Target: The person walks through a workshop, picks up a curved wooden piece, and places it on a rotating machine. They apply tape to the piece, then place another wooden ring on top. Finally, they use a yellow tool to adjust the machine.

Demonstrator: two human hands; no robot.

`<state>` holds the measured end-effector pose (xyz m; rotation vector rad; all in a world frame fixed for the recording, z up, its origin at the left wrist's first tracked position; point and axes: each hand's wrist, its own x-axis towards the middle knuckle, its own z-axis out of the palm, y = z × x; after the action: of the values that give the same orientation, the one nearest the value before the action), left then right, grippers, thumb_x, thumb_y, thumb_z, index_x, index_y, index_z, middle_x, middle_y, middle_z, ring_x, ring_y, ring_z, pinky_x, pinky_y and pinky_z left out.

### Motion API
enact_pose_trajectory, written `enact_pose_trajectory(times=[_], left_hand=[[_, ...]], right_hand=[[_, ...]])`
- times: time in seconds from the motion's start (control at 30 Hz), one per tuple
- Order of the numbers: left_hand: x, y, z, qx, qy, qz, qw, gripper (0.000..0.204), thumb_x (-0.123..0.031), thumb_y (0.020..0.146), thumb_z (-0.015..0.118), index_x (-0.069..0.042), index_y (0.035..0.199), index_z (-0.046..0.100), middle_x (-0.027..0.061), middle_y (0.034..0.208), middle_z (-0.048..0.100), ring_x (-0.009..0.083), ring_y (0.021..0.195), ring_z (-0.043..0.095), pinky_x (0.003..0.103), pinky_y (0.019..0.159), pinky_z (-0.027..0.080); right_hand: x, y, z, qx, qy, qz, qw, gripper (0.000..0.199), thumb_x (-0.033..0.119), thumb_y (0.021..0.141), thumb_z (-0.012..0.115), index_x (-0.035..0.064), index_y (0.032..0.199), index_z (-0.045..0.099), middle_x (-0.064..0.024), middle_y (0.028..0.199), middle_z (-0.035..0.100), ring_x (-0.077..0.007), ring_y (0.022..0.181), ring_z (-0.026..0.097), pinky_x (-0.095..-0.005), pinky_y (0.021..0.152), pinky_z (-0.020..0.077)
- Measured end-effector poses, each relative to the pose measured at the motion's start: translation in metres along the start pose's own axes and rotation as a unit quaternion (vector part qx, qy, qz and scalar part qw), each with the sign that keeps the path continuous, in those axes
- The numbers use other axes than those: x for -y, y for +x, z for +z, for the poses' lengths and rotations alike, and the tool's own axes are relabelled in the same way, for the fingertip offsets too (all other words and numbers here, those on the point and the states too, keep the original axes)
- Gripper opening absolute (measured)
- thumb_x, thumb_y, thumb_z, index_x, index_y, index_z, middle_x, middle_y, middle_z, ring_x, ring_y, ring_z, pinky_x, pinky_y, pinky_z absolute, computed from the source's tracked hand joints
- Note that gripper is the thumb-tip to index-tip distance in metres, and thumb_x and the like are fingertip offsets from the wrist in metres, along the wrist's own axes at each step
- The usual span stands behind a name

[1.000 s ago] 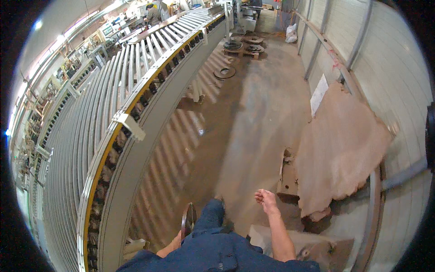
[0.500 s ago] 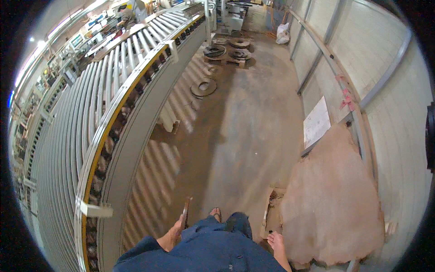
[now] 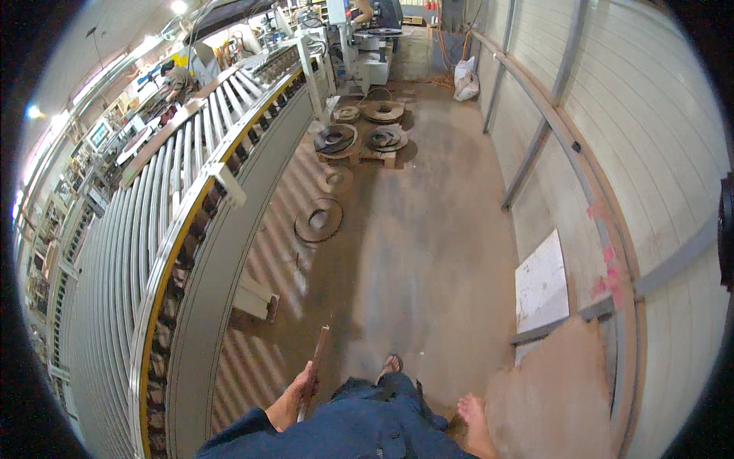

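My left hand is closed around a narrow brown strip, seen nearly edge-on with its far end pointing ahead. Part of it is hidden by the hand and by my dark blue shirt, so I cannot tell its full shape. Low on the right, my right hand hangs with its fingers loosely bent and somewhat apart; nothing shows in it. Closest to that hand is a large brown dusty sheet beside the wall. One sandalled foot shows ahead of my body.
A long roller conveyor runs along the left, with a support foot on the floor. Ahead lie a flat ring and several round coils on a pallet. A white panel leans at the right wall; a white sack stands farther off.
The coils, ring and white panel sit lower and nearer in view, and the brown sheet has slid toward the bottom edge. The strip stays in my left hand; both hands have shifted slightly.
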<state>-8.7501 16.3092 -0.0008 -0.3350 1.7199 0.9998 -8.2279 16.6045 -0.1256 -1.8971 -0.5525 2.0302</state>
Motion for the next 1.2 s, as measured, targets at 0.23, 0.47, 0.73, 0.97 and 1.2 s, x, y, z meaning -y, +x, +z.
enact_pose_trajectory(times=[0.23,0.47,0.73,0.97,1.2], left_hand=[[-0.186,0.065,0.095,0.008,-0.021,-0.004,1.0,0.065,-0.076,0.087,0.041,-0.013,0.082,0.058,0.0048,0.064,0.05,0.0219,0.051,0.047,0.037,0.045,0.038],[-0.395,0.219,0.191,0.024,-0.028,-0.015,0.999,0.064,-0.075,0.088,0.04,-0.013,0.082,0.057,0.0048,0.063,0.05,0.0215,0.052,0.047,0.037,0.045,0.038],[-0.744,0.311,0.293,0.032,-0.061,0.028,0.997,0.063,-0.073,0.089,0.04,-0.014,0.082,0.057,0.0048,0.063,0.049,0.0211,0.052,0.047,0.036,0.045,0.037],[-1.046,0.334,0.43,0.1,-0.055,0.094,0.989,0.056,-0.064,0.092,0.046,-0.011,0.081,0.057,0.0037,0.061,0.049,0.018,0.052,0.047,0.033,0.047,0.038],[-1.249,0.44,0.497,0.324,-0.191,0.189,0.907,0.029,-0.035,0.096,0.052,-0.008,0.086,0.057,0.0046,0.065,0.053,0.0177,0.055,0.051,0.031,0.053,0.041]], right_hand=[[0.328,0.034,0.23,0.071,-0.229,-0.169,0.956,0.032,0.025,0.097,0.053,0.0006,0.116,0.058,-0.009,0.1,0.067,-0.0181,0.082,0.063,-0.0314,0.072,0.0517],[0.481,0.197,0.299,0.027,-0.106,-0.097,0.989,0.023,0.027,0.097,0.056,0.0061,0.106,0.057,-0.0083,0.094,0.066,-0.0183,0.072,0.064,-0.0325,0.061,0.0521],[0.631,0.257,0.357,0.042,-0.012,-0.001,0.999,0.017,0.025,0.095,0.057,0.0085,0.092,0.054,-0.0069,0.075,0.06,-0.0183,0.06,0.059,-0.0294,0.051,0.0474],[0.796,0.41,0.445,-0.007,-0.039,0.063,0.997,0.015,0.021,0.096,0.053,0.0081,0.088,0.053,-0.0077,0.077,0.059,-0.0166,0.056,0.054,-0.0292,0.049,0.041],[1.062,0.537,0.582,0.041,-0.079,-0.032,0.996,0.021,0.027,0.099,0.05,0.0075,0.093,0.055,-0.0075,0.077,0.062,-0.0167,0.061,0.059,-0.0261,0.052,0.0458]])
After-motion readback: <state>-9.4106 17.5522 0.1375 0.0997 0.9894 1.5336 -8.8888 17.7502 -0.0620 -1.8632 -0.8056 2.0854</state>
